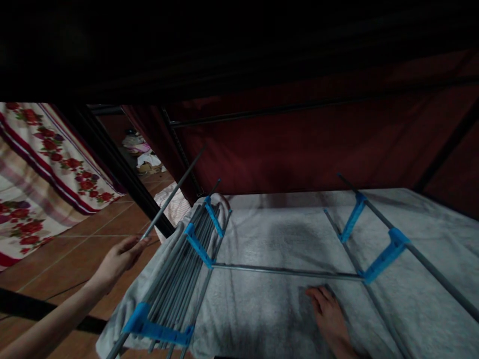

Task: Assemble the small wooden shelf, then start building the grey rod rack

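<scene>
left hand [121,257] pinches a rod [168,202] by its lower end
its long axis slants up and away; right hand [329,314], grip unclear, is nearer the crossbar [284,271].

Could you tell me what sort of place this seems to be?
Probably a bedroom with a bunk bed: dark metal posts, a grey blanket over the sleeping surface, and a dark red curtain behind it.

Between the left blue connectors [199,245] and the right blue connectors [385,257], a hand could pass over the grey blanket [262,309], though the crossbar [284,270] spans that gap. The pile of rods [179,279] obstructs the left side, and the dark overhead edge [239,60] seems to limit height.
</scene>
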Action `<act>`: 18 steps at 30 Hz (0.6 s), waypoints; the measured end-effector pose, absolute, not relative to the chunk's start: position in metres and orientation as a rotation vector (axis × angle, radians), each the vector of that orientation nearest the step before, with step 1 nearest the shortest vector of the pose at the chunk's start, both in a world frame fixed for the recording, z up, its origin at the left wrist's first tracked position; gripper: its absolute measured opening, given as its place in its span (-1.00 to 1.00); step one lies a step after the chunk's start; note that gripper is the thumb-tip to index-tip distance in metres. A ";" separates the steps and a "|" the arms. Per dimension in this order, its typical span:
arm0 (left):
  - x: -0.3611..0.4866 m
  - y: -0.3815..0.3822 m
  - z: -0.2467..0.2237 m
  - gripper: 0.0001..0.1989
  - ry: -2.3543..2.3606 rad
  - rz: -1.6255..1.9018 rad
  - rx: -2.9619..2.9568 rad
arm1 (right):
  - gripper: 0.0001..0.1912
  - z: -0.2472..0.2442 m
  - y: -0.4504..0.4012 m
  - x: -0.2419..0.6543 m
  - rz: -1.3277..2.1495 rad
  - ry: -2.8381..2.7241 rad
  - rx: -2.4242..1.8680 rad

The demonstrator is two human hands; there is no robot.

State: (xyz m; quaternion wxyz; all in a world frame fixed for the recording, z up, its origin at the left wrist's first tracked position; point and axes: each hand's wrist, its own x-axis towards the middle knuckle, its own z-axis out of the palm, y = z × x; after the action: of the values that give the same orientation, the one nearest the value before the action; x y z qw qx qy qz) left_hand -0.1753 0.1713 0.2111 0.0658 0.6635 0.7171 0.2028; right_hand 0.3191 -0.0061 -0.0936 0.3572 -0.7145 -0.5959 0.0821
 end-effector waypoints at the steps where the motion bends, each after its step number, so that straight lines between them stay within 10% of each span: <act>1: -0.174 0.175 0.221 -0.40 2.043 0.670 1.986 | -0.65 -0.093 -0.006 0.319 0.202 -1.537 -1.840; 9: -0.110 0.229 0.273 -0.34 1.507 0.371 2.423 | -0.65 -0.086 -0.006 0.320 0.229 -1.569 -1.867; 18: 0.015 0.254 0.252 -0.70 1.312 -0.272 2.920 | -0.63 -0.078 -0.007 0.319 0.278 -1.575 -1.903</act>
State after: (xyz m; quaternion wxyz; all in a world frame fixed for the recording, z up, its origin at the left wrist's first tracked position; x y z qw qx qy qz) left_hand 0.0152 0.2542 0.2519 -0.0356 0.9083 0.4080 -0.0847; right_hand 0.3185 -0.0067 -0.0782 0.3220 -0.7246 -0.6000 0.1060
